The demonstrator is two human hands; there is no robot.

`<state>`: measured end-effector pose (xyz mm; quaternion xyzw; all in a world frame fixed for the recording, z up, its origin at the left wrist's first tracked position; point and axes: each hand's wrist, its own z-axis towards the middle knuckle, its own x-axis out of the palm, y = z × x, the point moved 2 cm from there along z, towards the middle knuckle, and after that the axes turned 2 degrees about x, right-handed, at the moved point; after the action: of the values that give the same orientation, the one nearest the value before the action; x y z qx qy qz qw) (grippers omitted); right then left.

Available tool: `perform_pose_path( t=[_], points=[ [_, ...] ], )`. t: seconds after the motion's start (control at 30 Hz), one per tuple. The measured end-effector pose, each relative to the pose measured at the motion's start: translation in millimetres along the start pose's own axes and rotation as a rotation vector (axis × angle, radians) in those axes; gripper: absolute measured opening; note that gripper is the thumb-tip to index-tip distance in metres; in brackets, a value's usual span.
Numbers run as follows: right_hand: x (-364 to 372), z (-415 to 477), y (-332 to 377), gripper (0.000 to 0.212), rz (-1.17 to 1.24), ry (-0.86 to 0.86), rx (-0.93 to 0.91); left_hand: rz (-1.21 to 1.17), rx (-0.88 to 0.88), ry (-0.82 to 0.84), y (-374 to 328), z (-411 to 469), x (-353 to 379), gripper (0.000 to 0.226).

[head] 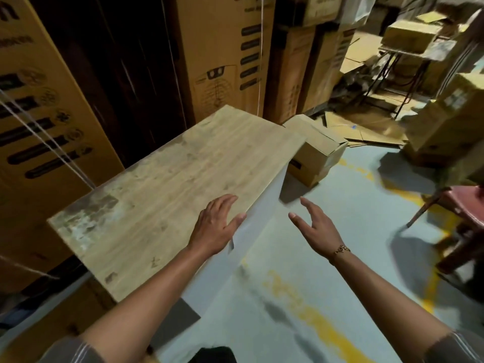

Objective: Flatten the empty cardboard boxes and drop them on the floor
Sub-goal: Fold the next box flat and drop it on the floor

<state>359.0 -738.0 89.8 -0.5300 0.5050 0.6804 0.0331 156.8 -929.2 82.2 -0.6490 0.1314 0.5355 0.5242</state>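
Grey floor (327, 258) with yellow markings, wooden tabletop (167, 184), red stool (463, 203)

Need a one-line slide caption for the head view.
Left hand rests on the worn wooden tabletop's edge, right hand open above the floor, a brown cardboard box beyond.

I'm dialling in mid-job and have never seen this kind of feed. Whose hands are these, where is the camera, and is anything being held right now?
There is no machine here: a person works bare-handed, and the single picture comes from a camera on their head, looking forward and down. The left hand rests open on the edge of a wooden tabletop, whose surface is bare. The right hand hangs open over the grey floor, holding nothing. Beyond the table's far corner a small cardboard box stands on the floor, still in box shape. Flattened cardboard lies behind it, and tall printed cartons line the wall.
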Motion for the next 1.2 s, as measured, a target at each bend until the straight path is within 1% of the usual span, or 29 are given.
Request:
perform_pose_path(
  t=[0.23,0.37,0.4,0.53,0.73,0.9,0.97,1.07,1.2],
  points=[
    [-25.8,121.7,-54.6,0.073,0.023,-0.021,0.088,-0.033,0.013,0.022,-6.8,148.2,51.5,0.055],
    [-49.8,195.4,-76.6,0.07,0.075,-0.033,0.179,-0.112,0.0,0.075,-19.4,241.7,78.5,0.069],
    [-56.6,213.1,-82.0,0.069,0.08,-0.032,0.193,-0.122,0.007,0.094,-24.5,265.3,84.4,0.069],
    [-88.9,277.7,-114.3,0.069,0.101,-0.059,0.25,-0.164,0.022,0.162,-50.8,354.3,109.0,0.055],
    [-142.5,376.3,-182.5,0.067,0.12,-0.085,0.282,-0.208,0.005,0.245,-96.1,475.8,163.9,0.054],
    [-195.8,480.4,-253.1,0.066,0.119,-0.06,0.265,-0.291,-0.061,0.246,-135.8,579.7,225.6,0.054],
    [-220.2,517.6,-276.9,0.066,0.123,-0.022,0.274,-0.325,-0.132,0.249,-156.3,613.2,246.1,0.055],
    [-254.2,571.5,-311.6,0.065,0.086,0.063,0.245,-0.361,-0.191,0.249,-187.1,662.0,272.4,0.056],
    [-292.2,640.7,-346.6,0.063,0.045,0.127,0.235,-0.425,-0.253,0.22,-207.9,713.9,305.0,0.054]
  ],
)
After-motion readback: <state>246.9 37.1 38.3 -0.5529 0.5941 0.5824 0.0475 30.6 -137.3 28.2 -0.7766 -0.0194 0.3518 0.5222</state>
